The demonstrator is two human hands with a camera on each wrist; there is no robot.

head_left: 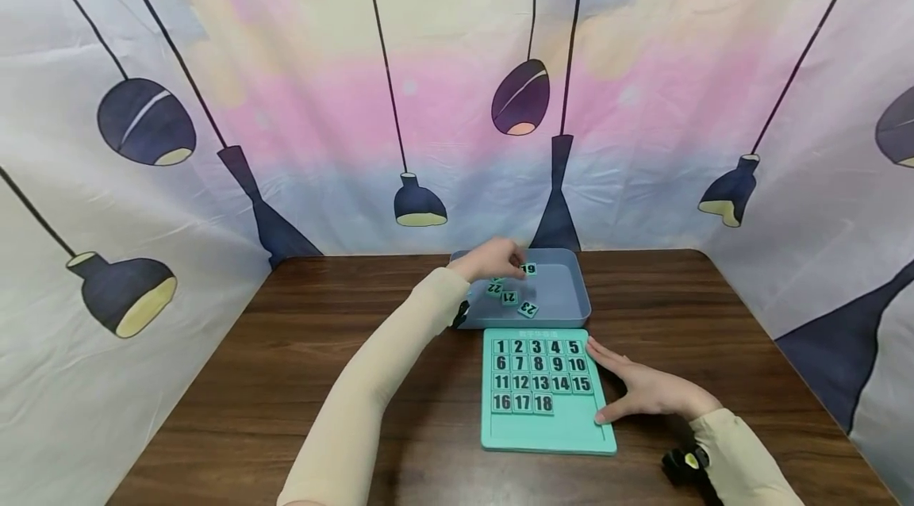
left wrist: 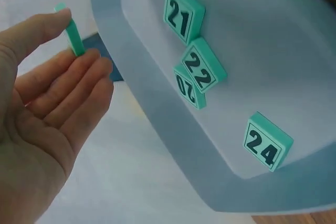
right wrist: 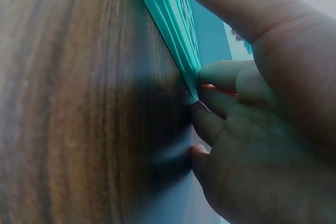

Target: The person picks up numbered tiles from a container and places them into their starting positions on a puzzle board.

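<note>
Over the grey-blue tray (head_left: 564, 292), my left hand (head_left: 494, 258) pinches a small green number tile (left wrist: 74, 36) between thumb and fingertips. In the head view the number 19 (head_left: 528, 269) shows on it, upside down. Below, in the tray, lie loose tiles 21 (left wrist: 182, 14), 22 (left wrist: 203, 65), 20 (left wrist: 189, 87), 24 (left wrist: 268, 141) and 23 (head_left: 528, 308); 22 overlaps 20. My right hand (head_left: 653, 391) touches the right edge of the green number board (head_left: 571, 431), thumb low and fingers near the upper corner. Tiles 1 to 18 sit in order on the board.
A brown wooden table (head_left: 286, 379) bears the board, with the tray just behind it. At the table's far edge hangs a cloth backdrop (head_left: 471, 157) printed with lamps.
</note>
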